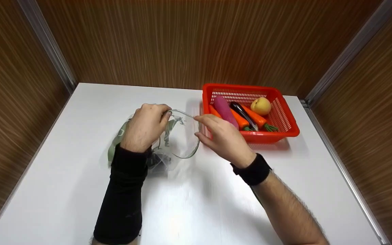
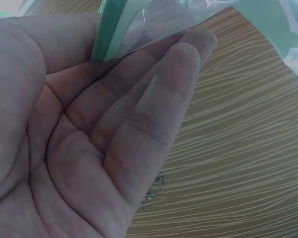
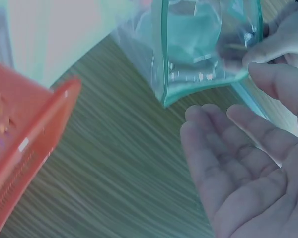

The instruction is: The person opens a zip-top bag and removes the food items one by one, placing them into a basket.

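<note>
Bag [image 1: 179, 143] rim beside basket [image 1: 286, 127] wall

The plastic bag [image 1: 179, 139] is clear, edged with a pale green band, and something dark shows through its lower part. The tabletop [image 1: 80, 190] is plain glossy white. At 2 o'clock from the bag, the basket [image 1: 286, 117] is bright orange-red with a fine lattice of holes. Inside lie a magenta-pink vegetable [image 1: 226, 110], orange carrots [image 1: 255, 118] with green tops, a glossy black-purple aubergine [image 1: 243, 115] and a yellow peach [image 1: 260, 105] blushed orange. The walls [image 1: 182, 41] are brown with streaked wood grain.
</note>
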